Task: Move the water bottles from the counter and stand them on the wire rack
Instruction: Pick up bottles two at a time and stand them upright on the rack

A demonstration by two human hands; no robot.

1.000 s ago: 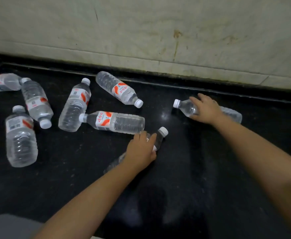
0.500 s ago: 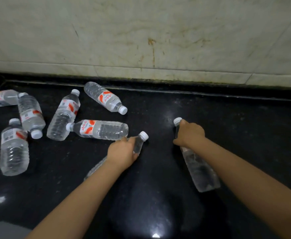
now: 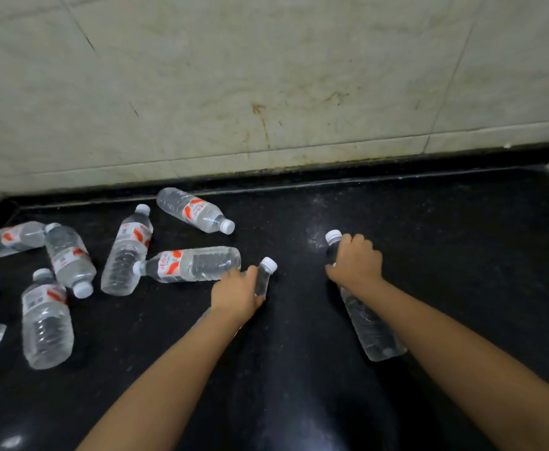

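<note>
My left hand (image 3: 234, 296) grips a clear water bottle (image 3: 263, 276) near its neck; the white cap points up and right, and the body is mostly hidden under my hand and forearm. My right hand (image 3: 356, 262) grips a second water bottle (image 3: 372, 333) by its upper part, cap pointing away from me and base toward me, over the black counter (image 3: 445, 242). Several more clear bottles with red-and-white labels lie on their sides at the left, the nearest one (image 3: 190, 264) just beyond my left hand. No wire rack is in view.
A stained tiled wall (image 3: 266, 92) rises behind the counter, with a raised black lip along the counter's back edge. The counter ends at a corner at the far right. More bottles are cut off by the left frame edge.
My right hand has pulled its bottle from the back of the counter toward me and turned it lengthwise. My left hand keeps hold of its bottle. The camera has tilted up toward the wall.
</note>
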